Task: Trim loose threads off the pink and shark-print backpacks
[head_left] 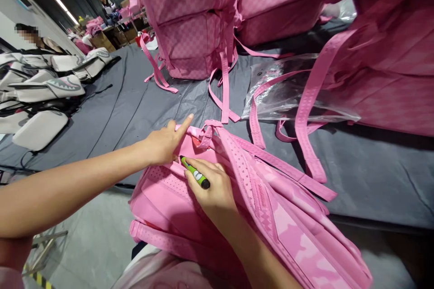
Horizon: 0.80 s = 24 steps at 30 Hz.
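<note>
A pink backpack point(176, 221) leans against the table's edge in front of me, its back panel and straps towards my body and pink camouflage cloth on its right side. My left hand point(166, 144) grips its top edge, with the index finger stretched out along the rim. In my right hand point(217, 185) is a green marker pen point(195, 172) with a black end. Its tip points at the cloth near the left hand's fingers. Right beside them, the pink carry loop point(210, 132) stands up from the bag's top.
Pink checked backpacks point(190, 22) stand along the back of the grey-covered table point(135, 117), straps trailing. A clear plastic bag point(281, 86) lies under one strap. Pale bags point(40, 131) are piled at left, with a person point(40, 43) behind them.
</note>
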Available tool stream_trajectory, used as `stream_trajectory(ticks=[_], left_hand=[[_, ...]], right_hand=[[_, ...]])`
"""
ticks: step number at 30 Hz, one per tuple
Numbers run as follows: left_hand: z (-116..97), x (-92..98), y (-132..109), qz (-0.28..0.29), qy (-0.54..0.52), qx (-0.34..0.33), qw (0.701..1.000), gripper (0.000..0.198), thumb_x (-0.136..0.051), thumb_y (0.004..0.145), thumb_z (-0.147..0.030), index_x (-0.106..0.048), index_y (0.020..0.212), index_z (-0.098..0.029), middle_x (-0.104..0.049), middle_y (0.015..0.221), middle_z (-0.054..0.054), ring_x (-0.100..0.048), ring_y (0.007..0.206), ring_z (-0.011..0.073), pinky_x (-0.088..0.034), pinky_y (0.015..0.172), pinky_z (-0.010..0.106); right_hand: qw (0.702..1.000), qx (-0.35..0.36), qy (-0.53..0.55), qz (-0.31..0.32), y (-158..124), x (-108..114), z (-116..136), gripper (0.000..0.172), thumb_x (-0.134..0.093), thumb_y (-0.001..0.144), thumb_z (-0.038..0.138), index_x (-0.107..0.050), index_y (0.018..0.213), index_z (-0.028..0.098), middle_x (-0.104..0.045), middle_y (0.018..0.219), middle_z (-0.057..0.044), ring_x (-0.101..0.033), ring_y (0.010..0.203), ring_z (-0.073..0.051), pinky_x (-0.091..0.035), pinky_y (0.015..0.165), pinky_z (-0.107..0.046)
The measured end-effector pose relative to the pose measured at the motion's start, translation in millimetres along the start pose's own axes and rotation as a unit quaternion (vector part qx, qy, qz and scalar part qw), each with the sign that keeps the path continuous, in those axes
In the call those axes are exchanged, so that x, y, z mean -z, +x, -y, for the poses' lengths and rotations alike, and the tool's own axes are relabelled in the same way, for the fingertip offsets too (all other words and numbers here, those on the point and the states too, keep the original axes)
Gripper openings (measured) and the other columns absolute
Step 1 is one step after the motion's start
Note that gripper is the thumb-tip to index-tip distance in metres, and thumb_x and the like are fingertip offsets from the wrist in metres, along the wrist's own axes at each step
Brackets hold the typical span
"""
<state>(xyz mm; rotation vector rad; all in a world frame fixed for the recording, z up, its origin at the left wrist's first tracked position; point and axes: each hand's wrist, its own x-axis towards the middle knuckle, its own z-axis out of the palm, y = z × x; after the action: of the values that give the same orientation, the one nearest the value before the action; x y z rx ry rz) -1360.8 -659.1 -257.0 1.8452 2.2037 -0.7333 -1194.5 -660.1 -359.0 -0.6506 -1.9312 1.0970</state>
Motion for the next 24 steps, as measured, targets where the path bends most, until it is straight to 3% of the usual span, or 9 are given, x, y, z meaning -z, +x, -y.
stream_trajectory(ticks=[10, 16, 20, 24], left_hand=[[9.0, -4.6, 1.0, 0.006, -0.049, -0.031, 0.998, 0.109, -0.059, 0.079, -0.015, 0.016, 0.156, -0.029, -0.044, 0.13, 0.013, -0.065, 0.082, 0.0166, -0.046, 0.065, 0.026], [9.1, -6.3, 5.5, 0.004, -0.052, -0.032, 0.998, 0.106, -0.059, 0.08, -0.016, 0.013, 0.157, -0.027, -0.045, 0.129, 0.013, -0.064, 0.081, 0.0166, -0.045, 0.063, 0.026], [7.3, -4.3, 5.3, 0.008, -0.051, -0.027, 0.998, 0.104, -0.056, 0.08, -0.014, 0.012, 0.157, -0.028, -0.045, 0.129, 0.013, -0.064, 0.079, 0.016, -0.043, 0.06, 0.025], [7.1, -3.6, 5.6, 0.013, -0.053, -0.023, 0.998, 0.105, -0.057, 0.08, -0.016, 0.013, 0.157, -0.028, -0.045, 0.13, 0.014, -0.065, 0.082, 0.017, -0.045, 0.061, 0.025]], right_hand=[[0.999, -0.03, -0.03, 0.008, 0.1, 6.4, 5.9, 0.026, -0.066, 0.082, 0.014, -0.077, 0.101, 0.028, -0.079, 0.1, 0.0, -0.074, 0.089, -0.021, -0.052, 0.081, -0.036], [0.998, -0.031, -0.043, 0.025, 12.7, -8.7, 7.8, 0.022, -0.07, 0.081, 0.017, -0.077, 0.099, 0.027, -0.08, 0.097, 0.001, -0.074, 0.083, -0.02, -0.048, 0.077, -0.035], [0.997, -0.016, -0.072, -0.009, 7.2, -9.0, 5.1, 0.024, -0.064, 0.083, 0.013, -0.076, 0.102, 0.022, -0.079, 0.098, -0.004, -0.074, 0.084, -0.022, -0.045, 0.077, -0.037], [0.999, -0.015, -0.049, 0.008, 4.1, -7.5, 4.3, 0.024, -0.064, 0.084, 0.013, -0.076, 0.1, 0.025, -0.079, 0.098, -0.001, -0.074, 0.084, -0.02, -0.046, 0.081, -0.037]])
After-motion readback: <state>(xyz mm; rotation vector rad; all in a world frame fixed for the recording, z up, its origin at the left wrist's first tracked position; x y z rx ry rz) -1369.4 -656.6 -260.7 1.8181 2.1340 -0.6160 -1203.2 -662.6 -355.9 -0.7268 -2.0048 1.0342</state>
